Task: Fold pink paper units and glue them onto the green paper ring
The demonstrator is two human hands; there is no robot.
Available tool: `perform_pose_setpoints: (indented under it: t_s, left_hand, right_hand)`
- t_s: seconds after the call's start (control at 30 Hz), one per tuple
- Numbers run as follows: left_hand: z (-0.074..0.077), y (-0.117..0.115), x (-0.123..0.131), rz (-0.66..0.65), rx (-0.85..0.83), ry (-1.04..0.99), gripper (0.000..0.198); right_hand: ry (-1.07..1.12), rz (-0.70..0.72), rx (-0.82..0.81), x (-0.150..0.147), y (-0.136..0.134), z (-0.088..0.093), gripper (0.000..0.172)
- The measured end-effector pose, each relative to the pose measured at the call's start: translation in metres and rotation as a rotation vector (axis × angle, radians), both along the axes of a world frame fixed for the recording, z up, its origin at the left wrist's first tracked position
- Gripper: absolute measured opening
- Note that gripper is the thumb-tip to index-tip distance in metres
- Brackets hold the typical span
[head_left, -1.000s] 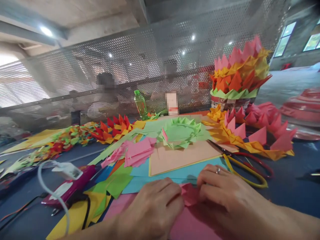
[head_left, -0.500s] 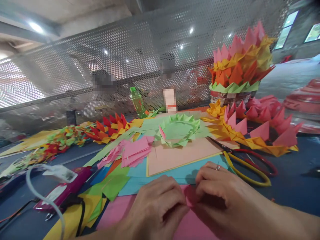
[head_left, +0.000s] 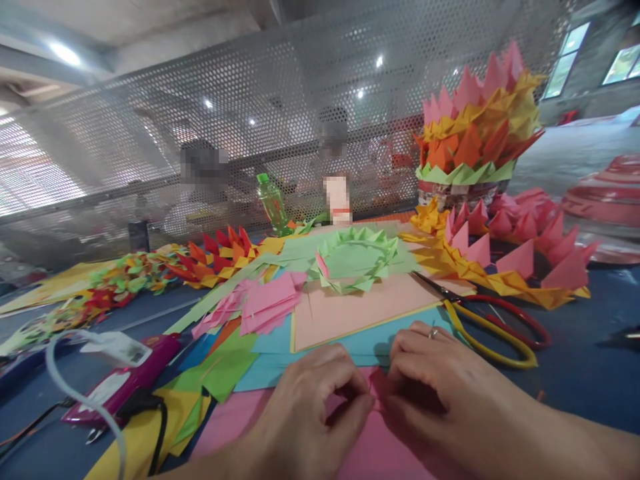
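Note:
A small piece of pink paper (head_left: 379, 388) is pinched between my two hands at the lower middle. My left hand (head_left: 313, 407) grips its near left side with thumb and fingertips, and my right hand (head_left: 445, 390) closes on its right side. A ring shows on the right hand. My fingers hide much of the paper, so its folds are hard to make out. Beneath lies a larger pink sheet (head_left: 385, 450). Beyond the hands are blue sheets (head_left: 270, 360) and a peach sheet (head_left: 340, 313), with a ring of folded green paper (head_left: 357, 260) just past them.
Scissors (head_left: 493, 327) with red and yellow handles lie at the right. Pink paper slips (head_left: 273, 303) and a purple power strip (head_left: 125, 383) are on the left. A green bottle (head_left: 273, 203) and a tall folded-paper basket (head_left: 470, 143) stand behind, before a perforated metal screen (head_left: 280, 100).
The view has shifted slightly. My left fingers have arched a little, showing a wider gap above the thumb. Both hands stay on the small pink paper.

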State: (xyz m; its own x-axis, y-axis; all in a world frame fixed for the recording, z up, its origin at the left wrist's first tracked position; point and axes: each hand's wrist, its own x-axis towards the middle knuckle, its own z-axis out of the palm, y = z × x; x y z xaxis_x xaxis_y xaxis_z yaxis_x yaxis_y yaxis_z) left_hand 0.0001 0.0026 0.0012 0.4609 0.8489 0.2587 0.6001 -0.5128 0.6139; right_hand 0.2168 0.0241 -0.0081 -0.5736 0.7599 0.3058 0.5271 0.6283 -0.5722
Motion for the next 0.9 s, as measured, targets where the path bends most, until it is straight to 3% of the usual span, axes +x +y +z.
perform_pose_setpoints:
  t_s: [0.2, 0.6, 0.9]
  left_hand:
    - [-0.0020, 0.0025, 0.0021, 0.032, 0.012, 0.019, 0.016]
    - [-0.0016, 0.0052, 0.0019, 0.021, -0.002, -0.001, 0.016]
    - [-0.0019, 0.0042, 0.0013, 0.028, -0.010, 0.002, 0.016]
  right_hand:
    - [-0.014, -0.006, 0.014, -0.0015, 0.0018, -0.0001, 0.014]
    - [0.023, -0.002, -0.122, 0.0011, 0.0074, 0.0079, 0.015]
    - [0.008, 0.036, -0.094, 0.0024, 0.0072, 0.0044, 0.013]
